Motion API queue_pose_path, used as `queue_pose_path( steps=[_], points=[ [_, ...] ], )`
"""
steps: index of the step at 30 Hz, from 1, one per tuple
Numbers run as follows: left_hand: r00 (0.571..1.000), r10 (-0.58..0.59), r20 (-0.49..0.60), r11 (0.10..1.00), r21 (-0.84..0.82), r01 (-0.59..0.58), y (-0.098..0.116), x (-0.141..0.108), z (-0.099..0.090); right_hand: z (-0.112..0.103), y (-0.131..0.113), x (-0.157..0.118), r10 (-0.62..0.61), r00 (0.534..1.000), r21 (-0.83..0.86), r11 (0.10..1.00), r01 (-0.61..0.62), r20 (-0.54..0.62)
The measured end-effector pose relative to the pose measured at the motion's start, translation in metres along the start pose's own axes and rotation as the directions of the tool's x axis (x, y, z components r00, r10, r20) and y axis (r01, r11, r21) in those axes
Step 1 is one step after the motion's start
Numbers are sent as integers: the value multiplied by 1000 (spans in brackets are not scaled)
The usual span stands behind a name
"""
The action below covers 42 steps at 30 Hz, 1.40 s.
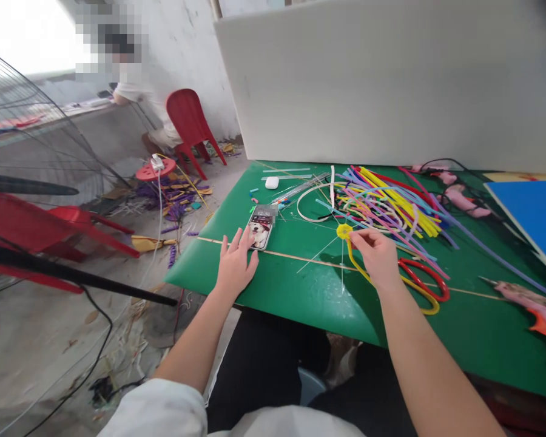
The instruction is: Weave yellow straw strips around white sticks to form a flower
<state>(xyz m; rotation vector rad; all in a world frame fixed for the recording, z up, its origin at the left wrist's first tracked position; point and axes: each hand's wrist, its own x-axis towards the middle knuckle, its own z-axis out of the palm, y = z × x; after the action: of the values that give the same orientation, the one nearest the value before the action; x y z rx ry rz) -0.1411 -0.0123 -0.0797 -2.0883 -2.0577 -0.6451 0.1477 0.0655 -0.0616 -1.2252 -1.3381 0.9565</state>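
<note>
My left hand (237, 261) lies with fingers spread at the near edge of a phone (261, 226), its fingertips on or beside the lit screen, which shows a white dog. Between the thumb and fingers of my right hand (374, 250) is a small yellow pipe-cleaner piece (344, 231), wound into a disc with thin clear spokes sticking out. A yellow strand trails from it below my hand. Red-handled scissors (430, 280) lie behind my right wrist, partly covered by it. A heap of coloured pipe cleaners (382, 197) lies just beyond the right hand.
A pink glue gun (532, 306) rests at the right, near a blue board (530, 212). A white earphone case (272, 182) and a white headband (306, 212) lie farther back. A pale panel (382, 85) stands behind the green table (295, 297). Another person sits by a red chair (188, 118).
</note>
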Motion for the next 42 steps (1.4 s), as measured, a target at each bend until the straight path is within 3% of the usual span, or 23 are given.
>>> queue_pose_path(
  steps=[6, 13, 17, 20, 23, 26, 28, 29, 31, 34, 38, 42],
  points=[
    [1000, -8, 19, 1000, 1, 8, 2, -1, 1, 0, 0, -1, 8, 1000, -3, 1000, -8, 18],
    [966, -73, -250, 985, -171, 31, -3, -7, 0, -1, 0, -1, 30, 998, -6, 1000, -30, 52],
    [948, -149, -282, 946, -320, 54, -2, -11, -5, -1, 1, 1, 66, 996, 40, 997, -68, 66],
    [952, -251, -178, 874, -464, 144, 9, -1, -9, -1, 1, 2, 110, 991, 159, 980, -122, 83],
    [944, -329, 9, 715, -651, 255, 37, 32, -6, -2, -1, 3, 176, 980, 304, 933, -195, 88],
    [980, -139, 140, 518, -833, 193, 77, 75, 11, -5, -3, 6, 232, 971, 426, 874, -235, 61],
    [967, -73, 243, 341, -905, 253, 102, 96, 28, -7, -3, 9, 258, 965, 486, 839, -243, 38],
    [960, -47, 276, 298, -913, 277, 112, 102, 37, -8, -4, 10, 268, 963, 505, 827, -246, 29],
    [949, -12, 316, 275, -911, 307, 124, 104, 52, -9, -3, 12, 286, 958, 527, 811, -253, 19],
    [927, 35, 373, 268, -897, 351, 125, 94, 63, -7, -1, 14, 296, 955, 538, 800, -265, 30],
    [920, 34, 391, 240, -897, 372, 118, 88, 58, -2, 2, 13, 302, 952, 503, 818, -279, 36],
    [916, 91, 390, 247, -900, 359, 117, 92, 49, 1, 3, 11, 239, 971, 359, 904, -232, 23]
  ],
)
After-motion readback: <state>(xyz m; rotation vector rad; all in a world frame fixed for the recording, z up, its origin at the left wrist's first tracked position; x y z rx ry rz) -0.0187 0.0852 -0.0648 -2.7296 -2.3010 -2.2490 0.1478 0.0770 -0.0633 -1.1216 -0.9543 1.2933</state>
